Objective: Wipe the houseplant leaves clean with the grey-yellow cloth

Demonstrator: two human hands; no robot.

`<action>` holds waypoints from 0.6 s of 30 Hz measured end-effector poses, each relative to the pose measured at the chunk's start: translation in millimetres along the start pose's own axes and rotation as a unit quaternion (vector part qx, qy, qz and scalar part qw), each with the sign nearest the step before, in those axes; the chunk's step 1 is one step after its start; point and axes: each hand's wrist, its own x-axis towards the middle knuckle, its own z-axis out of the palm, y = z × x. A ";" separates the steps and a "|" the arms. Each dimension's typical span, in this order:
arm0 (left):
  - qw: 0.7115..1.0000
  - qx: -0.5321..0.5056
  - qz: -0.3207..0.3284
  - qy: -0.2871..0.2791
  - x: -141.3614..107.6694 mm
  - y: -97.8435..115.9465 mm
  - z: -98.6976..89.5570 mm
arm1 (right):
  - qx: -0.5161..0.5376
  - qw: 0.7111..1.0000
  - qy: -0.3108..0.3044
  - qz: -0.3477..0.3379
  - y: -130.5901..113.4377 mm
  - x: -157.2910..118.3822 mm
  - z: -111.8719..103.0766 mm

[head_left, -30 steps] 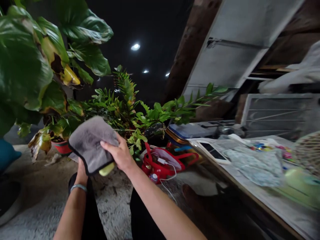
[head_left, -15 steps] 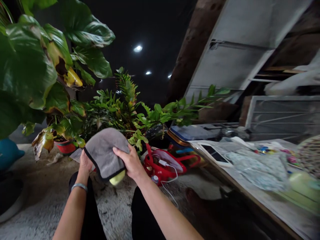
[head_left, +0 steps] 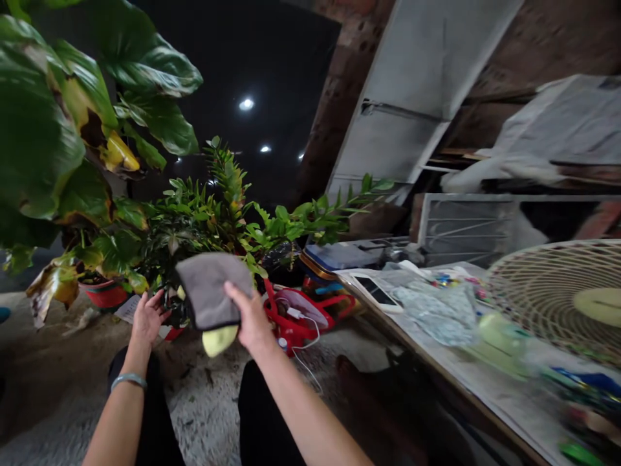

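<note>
A grey cloth [head_left: 213,291] with a dark edge and a yellow-green underside hangs from my right hand [head_left: 252,318], whose thumb lies on its top face with the other fingers beneath. Left of the cloth, apart from it, my left hand [head_left: 148,318] has its fingers spread and nothing in it; a bracelet [head_left: 129,381] circles that wrist. Just right of my right hand sits a red bag [head_left: 301,323] with a white cable [head_left: 310,343] coming out of it.
Leafy plants [head_left: 233,220] stand ahead, one in a red pot [head_left: 103,294]. At the right, a table [head_left: 436,362] bears a white phone [head_left: 373,291], a patterned cloth [head_left: 436,314] and a green fan [head_left: 557,291]. Rough floor [head_left: 208,401] lies below.
My left hand has let go of the cloth and opened to its left. The cloth stays in my right hand. The view has turned right, showing more of the fan and table.
</note>
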 end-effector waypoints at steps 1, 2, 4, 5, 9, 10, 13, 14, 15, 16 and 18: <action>1.000 0.007 0.002 -0.006 -0.2 1.2 1.9 | 0.027 0.998 0.039 -0.046 -15.1 13.4 5.4; 1.000 0.014 0.006 -0.006 -1.0 2.0 4.0 | 0.044 0.993 0.072 -0.084 -26.8 27.9 11.8; 1.000 0.020 0.015 0.008 -2.8 2.0 7.4 | 0.058 0.990 0.096 -0.091 -34.6 53.3 23.9; 0.999 0.022 0.020 0.017 -3.4 1.3 8.2 | 0.062 0.992 0.091 -0.064 -29.4 60.5 28.4; 0.999 0.019 0.023 0.039 -1.9 -1.4 5.0 | 0.081 0.989 0.036 0.120 30.1 34.4 28.0; 0.999 0.016 0.023 0.040 -0.8 -1.2 3.2 | 0.079 0.984 0.016 0.161 45.8 18.5 23.5; 0.999 0.006 0.009 0.038 2.2 1.0 -1.3 | 0.045 0.974 -0.067 0.213 71.8 -24.1 8.3; 0.999 0.004 0.004 0.034 3.0 1.7 -2.2 | 0.035 0.973 -0.090 0.210 72.4 -32.6 5.3; 1.000 0.003 0.002 0.031 3.7 2.0 -2.9 | 0.028 0.973 -0.105 0.203 69.6 -37.5 3.7; 0.999 0.000 0.006 0.032 4.5 1.6 -3.5 | 0.024 0.974 -0.114 0.195 64.8 -39.4 3.3; 0.999 -0.001 0.023 0.031 5.8 -0.9 -4.9 | 0.030 0.976 -0.115 0.184 53.5 -36.5 4.0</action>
